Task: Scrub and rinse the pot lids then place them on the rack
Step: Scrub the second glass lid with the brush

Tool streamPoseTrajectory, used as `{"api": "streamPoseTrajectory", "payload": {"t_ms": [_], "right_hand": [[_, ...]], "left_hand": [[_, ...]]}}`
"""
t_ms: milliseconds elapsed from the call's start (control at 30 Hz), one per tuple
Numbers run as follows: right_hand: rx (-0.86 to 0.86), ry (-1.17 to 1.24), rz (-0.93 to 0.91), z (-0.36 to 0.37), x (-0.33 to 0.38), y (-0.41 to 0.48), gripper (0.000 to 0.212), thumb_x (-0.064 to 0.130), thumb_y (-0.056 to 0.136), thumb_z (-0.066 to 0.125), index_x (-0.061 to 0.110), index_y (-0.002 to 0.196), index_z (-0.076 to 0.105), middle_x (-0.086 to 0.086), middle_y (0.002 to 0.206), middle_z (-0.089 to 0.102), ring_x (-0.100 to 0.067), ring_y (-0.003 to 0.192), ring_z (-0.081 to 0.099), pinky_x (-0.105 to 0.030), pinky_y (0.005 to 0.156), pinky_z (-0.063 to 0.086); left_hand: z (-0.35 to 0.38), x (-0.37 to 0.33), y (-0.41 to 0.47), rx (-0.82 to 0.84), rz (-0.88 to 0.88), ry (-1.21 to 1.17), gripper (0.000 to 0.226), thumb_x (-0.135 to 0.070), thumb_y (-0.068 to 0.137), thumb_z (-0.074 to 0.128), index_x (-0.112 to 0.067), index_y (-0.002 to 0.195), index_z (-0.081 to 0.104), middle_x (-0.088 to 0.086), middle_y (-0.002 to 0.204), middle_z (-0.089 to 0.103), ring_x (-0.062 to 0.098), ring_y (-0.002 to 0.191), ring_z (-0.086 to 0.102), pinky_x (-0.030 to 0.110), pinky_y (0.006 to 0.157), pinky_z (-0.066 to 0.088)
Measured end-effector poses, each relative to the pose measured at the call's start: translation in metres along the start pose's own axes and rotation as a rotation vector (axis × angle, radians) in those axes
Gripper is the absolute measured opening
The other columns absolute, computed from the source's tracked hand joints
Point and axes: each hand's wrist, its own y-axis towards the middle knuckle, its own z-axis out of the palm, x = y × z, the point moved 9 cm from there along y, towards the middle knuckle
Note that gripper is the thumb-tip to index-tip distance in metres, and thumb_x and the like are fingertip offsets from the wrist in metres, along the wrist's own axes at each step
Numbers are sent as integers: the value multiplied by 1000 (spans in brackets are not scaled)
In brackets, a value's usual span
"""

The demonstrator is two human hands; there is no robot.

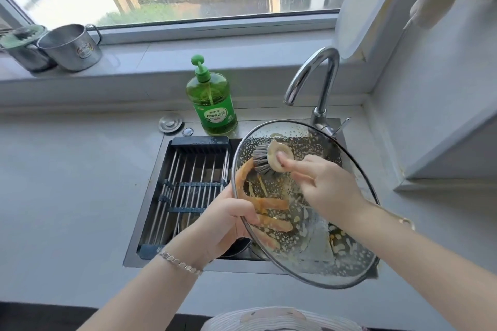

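Observation:
A large glass pot lid (347, 258) with a metal rim is tilted over the sink, covered in soap foam and droplets. My left hand (228, 220) grips its left rim, with my fingers seen through the glass. My right hand (325, 188) holds a round dish brush (271, 158), whose grey bristles press on the lid's upper part. A black roll-up rack (188, 191) with steel bars lies across the left half of the sink.
A green dish soap bottle (212, 99) stands behind the sink. The chrome faucet (314, 80) arches over the back right. A sink plug (170, 122) lies on the counter. Two steel pots (70, 47) sit on the windowsill at left. Another dark pot lies in the sink below the rack.

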Motion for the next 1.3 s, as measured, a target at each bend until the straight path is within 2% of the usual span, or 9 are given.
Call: {"api": "streamPoseTrajectory", "payload": {"t_ms": [133,300,400,567,700,867,1033,1200,1300], "right_hand": [[-151,-16,271,-26,-52,23,42,18,97,42,41,131,49,9,74,44,-16,71,44,-28,57,32],[-28,62,-34,-1,11,9,44,15,95,48,41,130,46,6,73,46,-12,63,41,-20,52,31],[-123,74,230,-18,-32,27,40,18,97,45,38,131,50,4,89,57,-16,79,50,-27,62,38],[65,195,-113,12,38,-5,47,11,94,50,42,128,37,4,70,45,-12,61,39,-25,53,36],[-84,153,135,-10,-12,27,43,16,96,48,39,131,46,1,84,56,-16,75,52,-26,63,43],[193,199,-208,21,56,-16,50,11,93,52,45,127,39,9,72,45,-11,62,41,-24,54,40],[55,140,32,6,6,23,46,13,95,48,42,130,41,5,73,46,-11,61,41,-21,53,35],[263,229,-220,29,49,-22,50,12,92,54,47,124,40,11,73,48,-10,64,44,-21,55,39],[156,105,-22,22,6,6,48,12,94,50,46,127,42,4,79,52,-13,67,48,-19,54,36]], "left_hand": [[3,1,-2,25,-21,28,96,14,63,40,-44,137,27,36,115,59,50,89,63,50,62,56],[2,0,-3,40,-33,104,89,14,65,39,-45,131,36,31,117,60,55,100,58,50,64,57],[3,2,-4,44,-41,77,91,14,66,40,-46,133,29,32,116,60,55,99,58,49,66,57],[-6,3,-3,12,-29,101,85,14,65,41,-32,136,38,31,120,58,52,99,60,47,64,58],[-4,0,-4,25,-23,45,89,15,67,40,-48,130,35,31,119,59,53,101,59,49,65,58],[-13,2,-6,16,8,51,70,14,68,41,-12,133,39,27,121,59,49,98,62,50,65,58],[-11,-3,-5,17,2,59,83,15,69,42,-43,129,40,30,125,56,55,106,56,52,70,57],[-20,-3,-9,-2,36,34,82,18,68,43,-34,132,42,23,126,58,54,103,57,51,66,58],[-22,-1,-9,10,26,37,98,19,70,43,-45,142,22,26,128,56,55,107,55,53,71,57]]}}
